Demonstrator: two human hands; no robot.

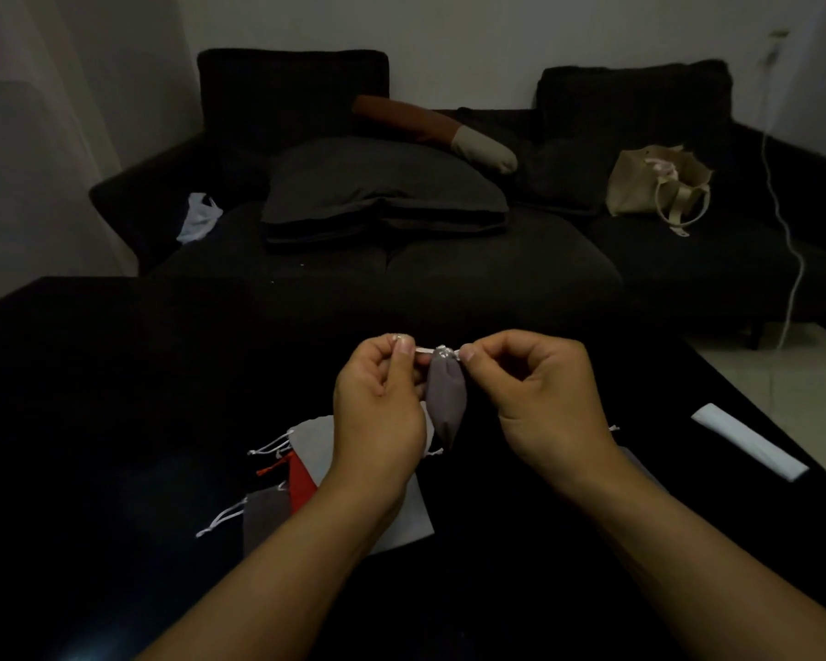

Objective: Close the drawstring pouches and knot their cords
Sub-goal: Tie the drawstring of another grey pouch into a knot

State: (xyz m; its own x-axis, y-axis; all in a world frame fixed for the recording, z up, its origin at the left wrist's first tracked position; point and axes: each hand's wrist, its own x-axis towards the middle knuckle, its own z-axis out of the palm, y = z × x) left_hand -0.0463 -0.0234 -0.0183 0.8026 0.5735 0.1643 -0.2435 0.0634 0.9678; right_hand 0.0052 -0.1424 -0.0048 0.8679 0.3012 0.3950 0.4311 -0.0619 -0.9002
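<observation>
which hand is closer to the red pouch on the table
Left. The left hand is just above and right of the red pouch; the right hand is farther right.

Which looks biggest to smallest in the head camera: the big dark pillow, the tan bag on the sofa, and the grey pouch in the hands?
1. dark pillow, clearly the largest.
2. tan bag.
3. grey pouch.
The pouch hangs much nearer the camera, so its true size is probably smaller still.
</observation>
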